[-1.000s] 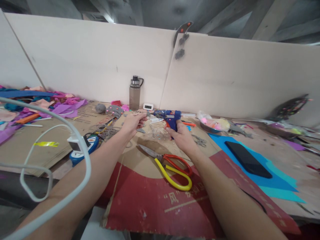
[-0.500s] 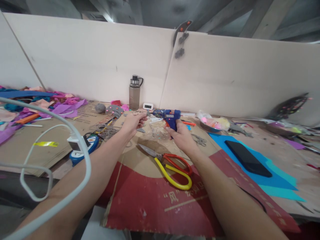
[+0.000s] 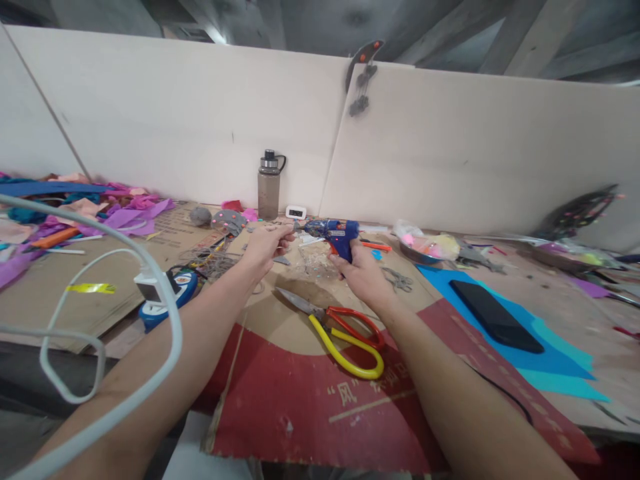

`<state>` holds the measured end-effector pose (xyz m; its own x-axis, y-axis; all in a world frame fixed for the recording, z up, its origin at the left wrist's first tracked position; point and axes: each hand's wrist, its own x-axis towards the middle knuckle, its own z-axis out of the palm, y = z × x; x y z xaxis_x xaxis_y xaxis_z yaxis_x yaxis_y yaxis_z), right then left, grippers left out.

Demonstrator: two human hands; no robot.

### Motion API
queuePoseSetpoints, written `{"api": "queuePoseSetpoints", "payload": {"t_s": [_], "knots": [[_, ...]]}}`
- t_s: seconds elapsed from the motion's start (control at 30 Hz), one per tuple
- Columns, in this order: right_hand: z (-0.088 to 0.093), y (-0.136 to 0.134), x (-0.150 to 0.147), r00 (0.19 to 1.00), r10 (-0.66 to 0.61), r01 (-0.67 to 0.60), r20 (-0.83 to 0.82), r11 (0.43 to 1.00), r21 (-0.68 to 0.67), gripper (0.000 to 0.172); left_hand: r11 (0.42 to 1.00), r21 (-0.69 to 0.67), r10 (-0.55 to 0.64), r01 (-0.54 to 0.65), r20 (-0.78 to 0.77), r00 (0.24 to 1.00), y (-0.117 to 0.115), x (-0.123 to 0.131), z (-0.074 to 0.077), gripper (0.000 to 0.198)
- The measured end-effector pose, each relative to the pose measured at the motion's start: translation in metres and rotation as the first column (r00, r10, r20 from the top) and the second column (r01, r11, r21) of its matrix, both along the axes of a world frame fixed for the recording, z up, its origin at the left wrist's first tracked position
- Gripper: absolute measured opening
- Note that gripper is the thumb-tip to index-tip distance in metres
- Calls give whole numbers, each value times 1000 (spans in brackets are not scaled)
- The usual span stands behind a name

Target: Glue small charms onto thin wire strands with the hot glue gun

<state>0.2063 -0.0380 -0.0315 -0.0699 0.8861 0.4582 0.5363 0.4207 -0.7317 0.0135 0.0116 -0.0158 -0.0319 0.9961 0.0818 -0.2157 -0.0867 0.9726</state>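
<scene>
My right hand (image 3: 361, 274) is wrapped round the grip of a blue hot glue gun (image 3: 336, 233), whose nozzle points left. My left hand (image 3: 266, 246) is pinched on a small grey piece held right at the nozzle tip; I cannot make out what the piece is. Both hands hover over a brown and red cardboard sheet (image 3: 310, 393) on the workbench. Scissors with one red and one yellow handle (image 3: 345, 335) lie on the cardboard just below my hands.
A black phone (image 3: 495, 317) lies on blue felt (image 3: 550, 363) at right. A water bottle (image 3: 269, 185) and a small white clock (image 3: 297, 213) stand by the back board. Purple and pink scraps (image 3: 100, 213) pile at left. A white cable (image 3: 125, 293) loops near a blue tape roll (image 3: 175, 293).
Almost nothing: both hands stay at the glue gun's nozzle, shifting only slightly.
</scene>
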Motion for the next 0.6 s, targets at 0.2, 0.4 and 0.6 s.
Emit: {"api": "queuePoseSetpoints", "payload": {"t_s": [0.2,0.4,0.6], "knots": [[-1,0,0,1000,0,0,-2,1000,16,17,1000,-5,15,-15,8,1000,1,0,-1,22],[1,-1,-1,1000,2,-2,4,1000,9,18,1000,5,-1,1,10,1000,0,0,0,24],[1,-2,-2,1000,-6,7,-9,1000,17,18,1000,11,25,-25,1,1000,2,0,-1,23]]}}
